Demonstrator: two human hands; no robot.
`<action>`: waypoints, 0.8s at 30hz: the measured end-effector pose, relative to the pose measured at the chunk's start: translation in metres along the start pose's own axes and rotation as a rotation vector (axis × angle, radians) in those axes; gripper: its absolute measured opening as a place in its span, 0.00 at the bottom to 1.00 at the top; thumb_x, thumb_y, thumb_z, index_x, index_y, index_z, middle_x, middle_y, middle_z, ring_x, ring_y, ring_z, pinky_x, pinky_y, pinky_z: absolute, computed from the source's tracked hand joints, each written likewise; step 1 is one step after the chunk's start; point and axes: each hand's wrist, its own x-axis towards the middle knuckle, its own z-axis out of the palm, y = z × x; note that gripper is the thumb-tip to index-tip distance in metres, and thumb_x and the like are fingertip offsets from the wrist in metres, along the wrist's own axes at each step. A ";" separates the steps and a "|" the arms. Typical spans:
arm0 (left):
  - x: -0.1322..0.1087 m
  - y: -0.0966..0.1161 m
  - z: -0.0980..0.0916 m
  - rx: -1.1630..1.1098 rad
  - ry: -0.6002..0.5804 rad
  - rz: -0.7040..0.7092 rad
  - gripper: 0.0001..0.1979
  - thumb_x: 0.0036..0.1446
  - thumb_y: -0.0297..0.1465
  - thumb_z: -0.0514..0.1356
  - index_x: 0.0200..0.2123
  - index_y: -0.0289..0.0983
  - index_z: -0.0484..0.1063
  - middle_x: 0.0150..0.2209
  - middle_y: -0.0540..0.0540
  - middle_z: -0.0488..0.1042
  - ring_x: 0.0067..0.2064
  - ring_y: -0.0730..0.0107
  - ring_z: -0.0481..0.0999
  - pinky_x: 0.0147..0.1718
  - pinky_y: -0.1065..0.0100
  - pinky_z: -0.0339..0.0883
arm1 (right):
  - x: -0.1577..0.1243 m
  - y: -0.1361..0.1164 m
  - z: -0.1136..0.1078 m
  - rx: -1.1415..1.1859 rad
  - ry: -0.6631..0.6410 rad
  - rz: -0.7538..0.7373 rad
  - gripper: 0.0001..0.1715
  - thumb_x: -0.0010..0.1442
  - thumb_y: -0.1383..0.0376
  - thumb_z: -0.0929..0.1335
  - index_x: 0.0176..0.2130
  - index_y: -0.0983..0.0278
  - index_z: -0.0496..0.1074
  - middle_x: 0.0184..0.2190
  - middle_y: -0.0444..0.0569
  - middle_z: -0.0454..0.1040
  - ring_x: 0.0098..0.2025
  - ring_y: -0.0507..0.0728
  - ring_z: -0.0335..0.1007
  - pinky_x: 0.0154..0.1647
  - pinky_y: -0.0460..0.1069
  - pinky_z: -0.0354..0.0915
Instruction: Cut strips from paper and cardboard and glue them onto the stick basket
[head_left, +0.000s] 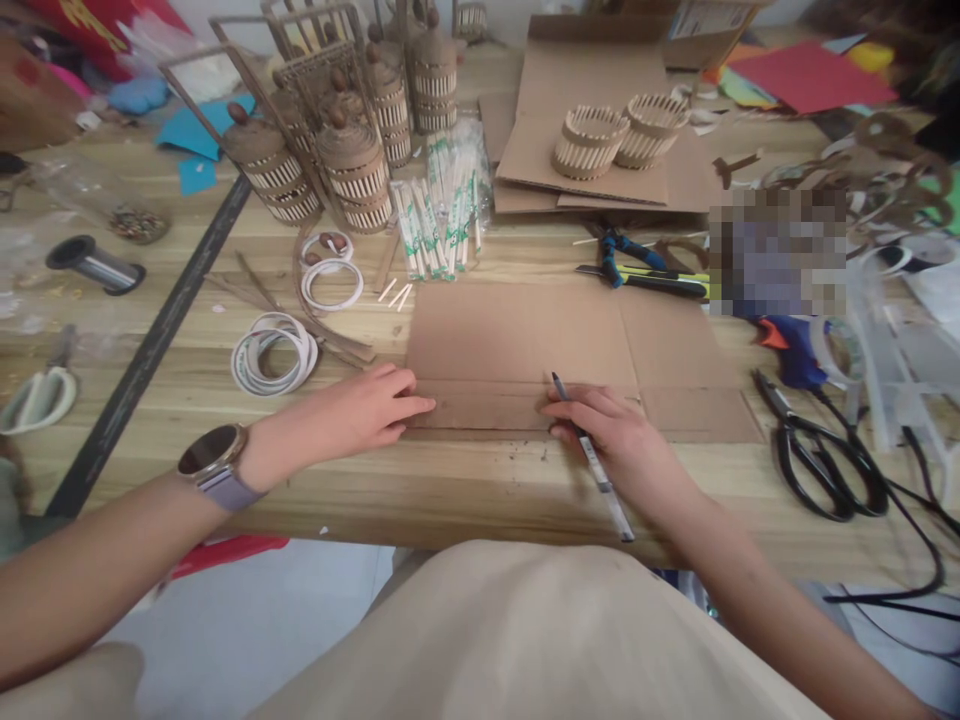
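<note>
A flat brown cardboard sheet (525, 340) lies on the wooden table (465, 490) in front of me. My left hand (360, 410), fingers stretched out flat, presses on the near left edge of a cardboard strip (480, 408) at the sheet's front. My right hand (615, 430) grips a pen (592, 455), with its tip resting near the strip's right part. A watch (214, 460) sits on my left wrist.
White tape rings (274, 352) lie left of the sheet. Black scissors (821, 460) and a glue gun (787, 345) lie to the right. Pliers (637, 272), packed chopsticks (439, 215) and stick-and-cardboard lanterns (352, 170) stand behind. A black ruler (150, 350) runs along the left.
</note>
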 end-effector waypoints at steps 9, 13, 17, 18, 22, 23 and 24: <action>0.025 0.008 -0.023 0.099 -0.112 0.121 0.17 0.56 0.14 0.54 0.42 0.37 0.74 0.40 0.46 0.69 0.35 0.68 0.69 0.30 0.68 0.59 | 0.001 0.001 0.000 0.024 0.007 0.004 0.12 0.67 0.67 0.64 0.45 0.59 0.76 0.46 0.52 0.79 0.49 0.63 0.73 0.48 0.58 0.71; 0.044 0.014 -0.043 0.090 -0.275 0.129 0.38 0.52 0.11 0.52 0.61 0.48 0.65 0.41 0.48 0.68 0.30 0.72 0.68 0.22 0.69 0.51 | 0.000 0.001 -0.001 0.031 0.002 0.009 0.12 0.67 0.67 0.64 0.46 0.59 0.76 0.47 0.53 0.78 0.50 0.63 0.74 0.49 0.58 0.71; 0.054 0.015 -0.052 0.129 -0.372 0.129 0.42 0.55 0.14 0.52 0.67 0.57 0.57 0.41 0.47 0.69 0.30 0.70 0.68 0.21 0.69 0.49 | 0.000 0.004 -0.001 0.020 -0.005 0.003 0.11 0.67 0.65 0.64 0.46 0.60 0.75 0.47 0.53 0.78 0.50 0.63 0.73 0.49 0.58 0.70; 0.055 0.015 -0.052 0.131 -0.379 0.133 0.42 0.55 0.14 0.52 0.67 0.58 0.57 0.42 0.47 0.69 0.30 0.69 0.68 0.21 0.69 0.48 | 0.000 0.006 -0.001 0.017 -0.009 -0.005 0.11 0.67 0.65 0.64 0.46 0.60 0.75 0.47 0.53 0.78 0.51 0.63 0.73 0.49 0.58 0.70; 0.056 0.013 -0.051 0.103 -0.383 0.146 0.41 0.56 0.15 0.52 0.67 0.57 0.57 0.42 0.46 0.69 0.30 0.69 0.68 0.22 0.68 0.49 | 0.001 0.008 -0.002 0.011 -0.017 -0.003 0.13 0.67 0.63 0.64 0.48 0.61 0.75 0.45 0.53 0.79 0.49 0.63 0.75 0.48 0.58 0.72; 0.056 0.013 -0.051 0.092 -0.390 0.145 0.40 0.57 0.15 0.52 0.67 0.57 0.57 0.42 0.46 0.69 0.30 0.69 0.67 0.22 0.68 0.49 | 0.001 0.006 -0.003 0.014 -0.010 0.026 0.14 0.68 0.62 0.64 0.50 0.61 0.74 0.44 0.53 0.79 0.48 0.63 0.76 0.48 0.57 0.72; 0.057 0.013 -0.052 0.078 -0.403 0.145 0.40 0.58 0.16 0.53 0.67 0.57 0.57 0.41 0.47 0.70 0.30 0.70 0.67 0.22 0.68 0.49 | 0.001 0.003 -0.004 0.017 0.013 0.069 0.15 0.68 0.61 0.63 0.51 0.60 0.73 0.44 0.52 0.80 0.46 0.62 0.77 0.46 0.56 0.73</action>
